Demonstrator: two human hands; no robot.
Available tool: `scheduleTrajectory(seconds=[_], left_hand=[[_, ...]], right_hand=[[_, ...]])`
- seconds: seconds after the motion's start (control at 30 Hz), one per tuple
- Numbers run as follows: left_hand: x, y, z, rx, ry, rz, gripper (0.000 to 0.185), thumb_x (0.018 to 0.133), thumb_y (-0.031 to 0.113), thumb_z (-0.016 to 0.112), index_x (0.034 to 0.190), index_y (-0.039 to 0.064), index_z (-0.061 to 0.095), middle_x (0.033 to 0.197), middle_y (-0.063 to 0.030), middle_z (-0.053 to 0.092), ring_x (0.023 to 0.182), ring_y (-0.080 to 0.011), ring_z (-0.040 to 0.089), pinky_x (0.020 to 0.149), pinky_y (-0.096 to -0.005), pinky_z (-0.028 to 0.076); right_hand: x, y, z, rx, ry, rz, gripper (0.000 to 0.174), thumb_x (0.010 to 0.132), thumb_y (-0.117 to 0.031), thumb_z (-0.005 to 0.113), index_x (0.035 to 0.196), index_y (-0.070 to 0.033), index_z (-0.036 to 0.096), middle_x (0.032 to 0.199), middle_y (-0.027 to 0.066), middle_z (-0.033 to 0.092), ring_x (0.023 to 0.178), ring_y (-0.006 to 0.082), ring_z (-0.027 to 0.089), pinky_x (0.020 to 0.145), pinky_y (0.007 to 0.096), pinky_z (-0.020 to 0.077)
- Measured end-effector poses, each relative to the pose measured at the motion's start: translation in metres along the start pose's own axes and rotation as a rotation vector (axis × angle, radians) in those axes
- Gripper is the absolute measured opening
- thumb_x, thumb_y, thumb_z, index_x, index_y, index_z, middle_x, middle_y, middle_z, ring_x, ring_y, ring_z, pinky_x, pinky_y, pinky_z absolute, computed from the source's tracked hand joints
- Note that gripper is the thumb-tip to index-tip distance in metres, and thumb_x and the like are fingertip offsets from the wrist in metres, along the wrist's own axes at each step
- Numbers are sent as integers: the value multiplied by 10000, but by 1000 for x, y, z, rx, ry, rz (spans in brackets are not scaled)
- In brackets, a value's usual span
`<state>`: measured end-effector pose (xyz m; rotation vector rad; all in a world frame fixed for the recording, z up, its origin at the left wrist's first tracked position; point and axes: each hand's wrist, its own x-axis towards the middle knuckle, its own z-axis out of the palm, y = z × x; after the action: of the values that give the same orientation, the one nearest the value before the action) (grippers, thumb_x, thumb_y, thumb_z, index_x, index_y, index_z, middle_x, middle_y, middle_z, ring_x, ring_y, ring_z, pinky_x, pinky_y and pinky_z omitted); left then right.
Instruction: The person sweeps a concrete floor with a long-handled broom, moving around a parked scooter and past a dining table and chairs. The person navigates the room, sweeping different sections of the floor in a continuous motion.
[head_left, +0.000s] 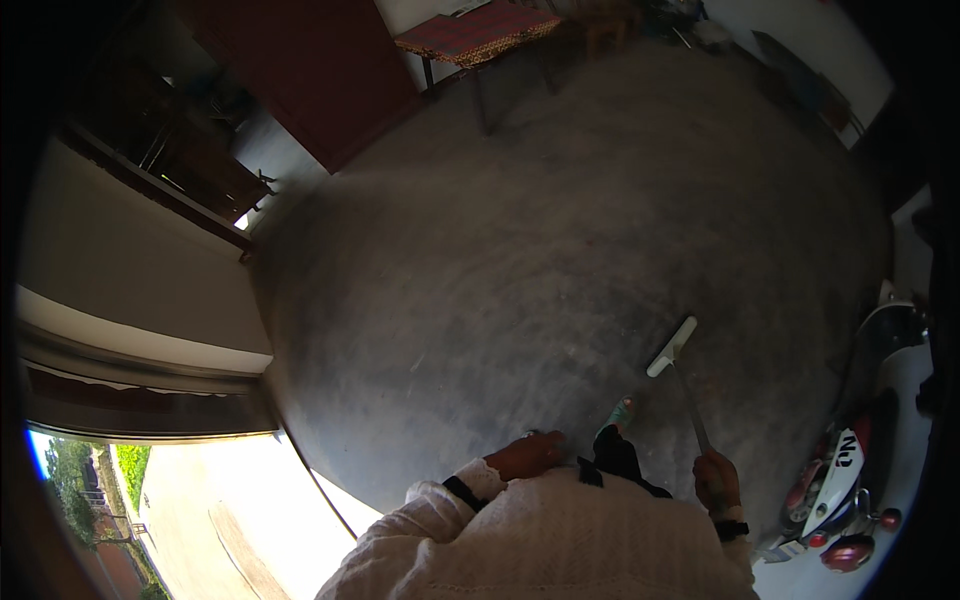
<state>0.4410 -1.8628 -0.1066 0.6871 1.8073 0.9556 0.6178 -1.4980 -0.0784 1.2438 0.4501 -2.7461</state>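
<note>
My right hand is closed around the long handle of a floor tool with a narrow pale head, either a mop or a squeegee. Its head rests on or just over the grey concrete floor, ahead and to the right of my foot. My left hand is close to my waist, in front of my white knitted top, and touches no tool. Its fingers are partly dark and blurred, so their exact pose does not show.
A scooter stands close on the right. At the far wall are a table with a patterned cloth and a dark red door. Flat boards lean at the far right. A bright open doorway lies at the lower left.
</note>
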Motion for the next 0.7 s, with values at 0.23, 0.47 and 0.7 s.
scheduleTrajectory(seconds=[0.23, 0.47, 0.7], left_hand=[[49, 57, -22, -49, -23, -224, 377, 922, 210, 503, 1260, 60, 428, 1097, -176, 604, 989, -281, 602, 823, -350, 473], [73, 83, -21, -210, 129, -342, 405, 905, 193, 541, 1265, 43, 436, 937, -139, 647, 880, -234, 626, 772, -325, 481], [87, 75, -9, -284, 204, -407, 438, 900, 217, 548, 1284, 44, 429, 959, -162, 639, 894, -248, 621, 790, -348, 477]], right_hand=[[55, -145, -106, 233, 152, -82, 117, 851, -19, 536, 759, -31, 466, 618, 28, 479, 562, 140, 531, 517, 208, 492], [168, -248, -115, 35, 191, -146, 104, 888, -44, 481, 799, -16, 436, 669, 46, 460, 601, 147, 481, 539, 260, 453], [246, -105, 56, -787, -163, 106, 152, 736, 50, 559, 877, 41, 504, 739, 153, 543, 649, 249, 570, 585, 364, 467]])
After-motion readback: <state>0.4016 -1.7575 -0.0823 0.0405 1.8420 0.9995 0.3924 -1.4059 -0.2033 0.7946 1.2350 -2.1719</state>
